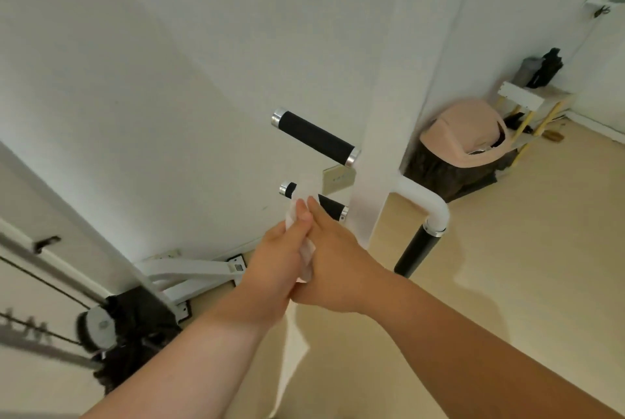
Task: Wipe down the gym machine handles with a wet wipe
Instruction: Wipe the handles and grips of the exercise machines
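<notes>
A white gym machine post carries two black grip handles pointing left: an upper handle and a lower handle. A third black handle hangs from a curved white tube on the right. A white wet wipe drapes over the lower handle near its chrome end. My left hand and my right hand are pressed together just below that handle, both pinching the wipe, which also shows between the palms.
A pink-lidded bin with a dark bag stands beside the post at the wall corner. A small white shelf holds dark bottles. The machine's white base frame and a pulley with cable lie at lower left.
</notes>
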